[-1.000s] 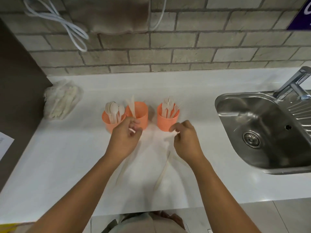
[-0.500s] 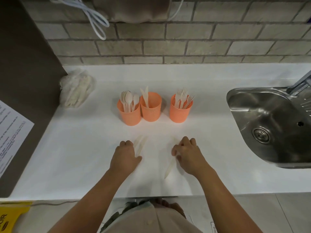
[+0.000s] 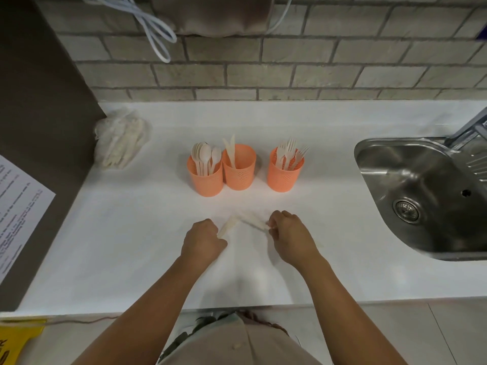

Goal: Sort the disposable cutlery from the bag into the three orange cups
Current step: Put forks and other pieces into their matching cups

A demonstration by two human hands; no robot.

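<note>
Three orange cups stand in a row on the white counter. The left cup (image 3: 207,181) holds spoons, the middle cup (image 3: 239,171) holds two knives, the right cup (image 3: 285,175) holds forks. A clear bag (image 3: 121,142) with more pale cutlery lies at the far left by the dark panel. In front of the cups, my left hand (image 3: 204,242) grips one pale knife (image 3: 229,225) that points up and right. My right hand (image 3: 291,234) grips a second pale knife (image 3: 253,222) that points left. The two tips nearly meet.
A steel sink (image 3: 427,196) with a tap (image 3: 469,129) fills the right side. A dark panel (image 3: 39,101) with a printed sheet (image 3: 18,214) borders the left. A brick wall runs behind, with a white cable (image 3: 155,30) hanging on it.
Both hands came back from the cups to the near counter, pressed on the two knives lying there, and now hold them lifted. The view shifted so the cups sit farther off.
</note>
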